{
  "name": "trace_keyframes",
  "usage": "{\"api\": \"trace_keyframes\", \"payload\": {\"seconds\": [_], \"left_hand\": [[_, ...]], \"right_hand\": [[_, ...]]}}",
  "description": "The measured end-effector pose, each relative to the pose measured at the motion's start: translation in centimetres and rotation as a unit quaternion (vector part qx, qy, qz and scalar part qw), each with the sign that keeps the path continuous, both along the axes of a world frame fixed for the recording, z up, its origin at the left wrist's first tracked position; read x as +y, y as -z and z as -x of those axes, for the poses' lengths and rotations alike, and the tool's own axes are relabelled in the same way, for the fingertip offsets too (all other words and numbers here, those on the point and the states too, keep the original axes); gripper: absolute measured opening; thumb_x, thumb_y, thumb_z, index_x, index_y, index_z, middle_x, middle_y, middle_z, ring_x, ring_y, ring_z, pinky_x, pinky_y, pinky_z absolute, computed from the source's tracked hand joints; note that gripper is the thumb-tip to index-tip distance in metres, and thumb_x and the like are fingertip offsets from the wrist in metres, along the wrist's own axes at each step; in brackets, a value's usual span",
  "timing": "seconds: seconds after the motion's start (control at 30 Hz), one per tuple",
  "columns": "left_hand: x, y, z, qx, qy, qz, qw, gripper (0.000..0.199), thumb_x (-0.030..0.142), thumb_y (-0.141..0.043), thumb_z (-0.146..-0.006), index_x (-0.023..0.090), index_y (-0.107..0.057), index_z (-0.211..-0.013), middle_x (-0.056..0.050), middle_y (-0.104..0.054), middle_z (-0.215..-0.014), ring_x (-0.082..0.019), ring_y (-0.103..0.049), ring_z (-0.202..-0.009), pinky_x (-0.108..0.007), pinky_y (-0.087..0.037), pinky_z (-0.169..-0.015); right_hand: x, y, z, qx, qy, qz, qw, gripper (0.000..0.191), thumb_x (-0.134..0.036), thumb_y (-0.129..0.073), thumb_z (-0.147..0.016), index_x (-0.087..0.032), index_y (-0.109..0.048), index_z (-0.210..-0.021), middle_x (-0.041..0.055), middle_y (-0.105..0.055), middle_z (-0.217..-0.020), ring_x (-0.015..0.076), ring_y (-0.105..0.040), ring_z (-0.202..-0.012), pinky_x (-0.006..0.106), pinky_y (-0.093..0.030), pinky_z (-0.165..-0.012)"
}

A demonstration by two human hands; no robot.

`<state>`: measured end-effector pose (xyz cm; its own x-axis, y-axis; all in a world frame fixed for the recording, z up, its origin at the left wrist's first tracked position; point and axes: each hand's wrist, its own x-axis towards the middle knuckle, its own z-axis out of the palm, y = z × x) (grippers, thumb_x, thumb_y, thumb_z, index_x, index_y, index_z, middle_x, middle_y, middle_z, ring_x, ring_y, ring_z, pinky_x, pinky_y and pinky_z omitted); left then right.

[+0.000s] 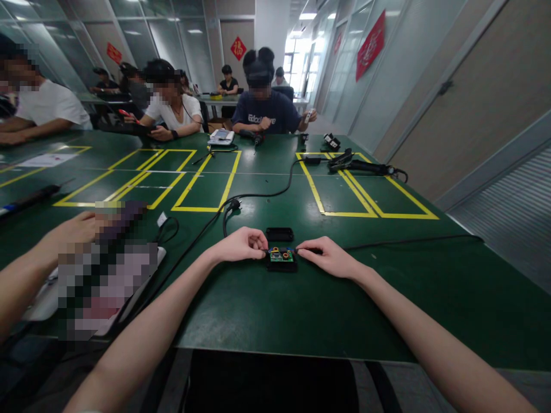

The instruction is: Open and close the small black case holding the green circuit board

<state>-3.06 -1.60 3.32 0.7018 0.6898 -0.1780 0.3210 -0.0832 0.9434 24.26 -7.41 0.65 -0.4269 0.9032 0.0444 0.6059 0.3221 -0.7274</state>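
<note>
Near the table's front edge lies a small open black plastic case (282, 267). A green circuit board (280, 256) with copper-coloured coils sits in it. My left hand (241, 245) pinches at the case's left end, where a black cord with a plug (233, 205) runs in behind the fingers. At the opposite end my right hand (328, 256) is closed on a black cable (404, 242) that trails off to the right. Just beyond the case lies its black lid (279, 234). The fingertips hide where the cables meet the board.
Yellow tape (348, 215) marks rectangles on the green table (267, 310). A co-worker's hand (73, 235) rests at left beside a blurred device (116, 287). Black tools (365, 166) and a power drill (253, 136) lie farther back. Several people sit across the table.
</note>
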Motion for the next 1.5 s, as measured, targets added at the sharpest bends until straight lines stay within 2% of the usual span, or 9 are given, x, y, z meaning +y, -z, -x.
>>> {"api": "trace_keyframes", "payload": {"seconds": [0.1, 0.27, 0.4, 0.67, 0.87, 1.07, 1.27, 1.37, 1.5], "left_hand": [[0.0, -0.1, 0.0, -0.006, 0.005, 0.005, 1.000, 0.008, 0.016, -0.073, -0.069, 0.017, -0.067, -0.075, 0.006, -0.062, -0.061, -0.009, -0.051, -0.059, -0.022, -0.038, -0.061], [0.3, 0.2, 0.1, 0.000, 0.041, 0.025, 0.999, 0.016, 0.021, -0.076, -0.065, 0.014, -0.068, -0.077, 0.004, -0.062, -0.062, -0.008, -0.050, -0.057, -0.020, -0.038, -0.057], [0.4, 0.4, 0.2, 0.013, 0.061, 0.017, 0.998, 0.018, 0.023, -0.076, -0.065, 0.014, -0.068, -0.078, 0.004, -0.062, -0.062, -0.008, -0.051, -0.057, -0.020, -0.038, -0.056], [0.6, 0.7, 0.1, 0.005, 0.000, -0.019, 1.000, 0.015, 0.020, -0.074, -0.066, 0.013, -0.067, -0.077, 0.004, -0.061, -0.062, -0.008, -0.051, -0.057, -0.019, -0.039, -0.056], [0.6, 1.2, -0.2, -0.005, -0.006, -0.037, 0.999, 0.013, 0.018, -0.071, -0.067, 0.014, -0.065, -0.078, 0.004, -0.059, -0.063, -0.008, -0.051, -0.059, -0.020, -0.041, -0.059], [0.7, 2.0, -0.2, -0.003, -0.017, -0.107, 0.994, 0.011, 0.020, -0.069, -0.069, 0.014, -0.066, -0.079, 0.003, -0.059, -0.066, -0.010, -0.051, -0.061, -0.021, -0.041, -0.059], [0.7, 1.9, -0.1, 0.006, -0.029, -0.147, 0.989, 0.010, 0.020, -0.068, -0.072, 0.015, -0.067, -0.080, 0.003, -0.060, -0.065, -0.011, -0.052, -0.061, -0.022, -0.043, -0.060], [0.6, 1.8, -0.1, 0.004, -0.024, -0.147, 0.989, 0.010, 0.020, -0.069, -0.072, 0.015, -0.067, -0.080, 0.002, -0.060, -0.066, -0.011, -0.053, -0.062, -0.021, -0.043, -0.060], [0.5, 1.9, -0.2, 0.002, -0.031, -0.144, 0.989, 0.009, 0.020, -0.069, -0.073, 0.014, -0.068, -0.080, 0.002, -0.061, -0.066, -0.011, -0.054, -0.063, -0.020, -0.043, -0.059]], "right_hand": [[-0.1, -0.2, 0.0, 0.009, 0.000, 0.001, 1.000, 0.043, -0.049, -0.052, -0.096, -0.017, -0.079, -0.100, 0.0072, -0.077, -0.091, 0.0205, -0.065, -0.077, 0.030, -0.046, -0.070], [-0.4, -1.0, -0.1, 0.020, -0.024, 0.028, 0.999, 0.052, -0.058, -0.051, -0.095, -0.014, -0.079, -0.093, 0.0041, -0.069, -0.073, 0.0152, -0.053, -0.063, 0.028, -0.039, -0.060], [-0.5, -1.2, 0.0, 0.019, -0.038, 0.058, 0.997, 0.052, -0.059, -0.052, -0.095, -0.014, -0.079, -0.089, 0.0014, -0.065, -0.068, 0.0141, -0.049, -0.060, 0.027, -0.038, -0.059], [-0.3, -0.6, 0.3, 0.034, -0.002, 0.035, 0.999, 0.046, -0.051, -0.052, -0.096, -0.015, -0.080, -0.102, 0.0063, -0.077, -0.091, 0.0216, -0.064, -0.078, 0.032, -0.047, -0.070], [-0.3, -0.5, 0.2, 0.013, 0.011, 0.009, 1.000, 0.044, -0.049, -0.050, -0.097, -0.016, -0.079, -0.100, 0.0072, -0.078, -0.093, 0.0227, -0.067, -0.081, 0.032, -0.048, -0.073], [-0.2, -0.2, 0.3, 0.009, 0.016, 0.003, 1.000, 0.041, -0.046, -0.050, -0.097, -0.016, -0.079, -0.101, 0.0072, -0.079, -0.096, 0.0224, -0.068, -0.081, 0.033, -0.049, -0.075], [-0.4, -0.6, 0.6, 0.036, 0.014, 0.050, 0.998, 0.043, -0.049, -0.052, -0.095, -0.016, -0.079, -0.104, 0.0079, -0.078, -0.100, 0.0223, -0.066, -0.083, 0.032, -0.048, -0.073], [-0.5, -0.9, 0.5, 0.058, 0.012, 0.087, 0.994, 0.047, -0.053, -0.053, -0.094, -0.014, -0.078, -0.104, 0.0065, -0.074, -0.088, 0.0185, -0.061, -0.073, 0.030, -0.045, -0.064], [-0.6, -0.8, 0.4, 0.087, 0.038, 0.113, 0.989, 0.050, -0.058, -0.059, -0.090, -0.014, -0.073, -0.106, -0.0023, -0.055, -0.061, 0.0125, -0.046, -0.055, 0.026, -0.036, -0.053]]}}
